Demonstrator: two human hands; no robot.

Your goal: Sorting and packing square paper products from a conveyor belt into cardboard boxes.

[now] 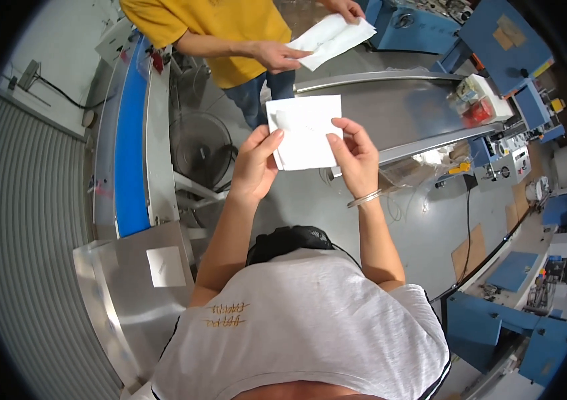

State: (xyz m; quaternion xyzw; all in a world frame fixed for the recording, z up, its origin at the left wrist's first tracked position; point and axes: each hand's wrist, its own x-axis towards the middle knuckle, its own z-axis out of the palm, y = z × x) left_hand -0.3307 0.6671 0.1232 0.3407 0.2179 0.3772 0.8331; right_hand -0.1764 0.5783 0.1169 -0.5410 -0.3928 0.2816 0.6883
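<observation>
Out in front of me I hold a square white packet [307, 137], flat like a folded sheet or envelope, between both hands. My left hand [257, 163] pinches its left edge, thumb on top and fingers underneath. At the right edge my right hand [357, 157], with a bangle on the wrist, grips it between thumb and fingers. A small raised flap or fold shows near the packet's upper left. Its underside is hidden from view.
Facing me, a person in a yellow shirt [230, 27] holds a larger white sheet [333, 41]. On the left runs a blue conveyor belt [130, 147], ending at a metal table [127, 267] with a white square packet [166, 267] on it. A metal-topped bench [397, 110], a round fan [200, 150] and blue machines [510, 327] stand around.
</observation>
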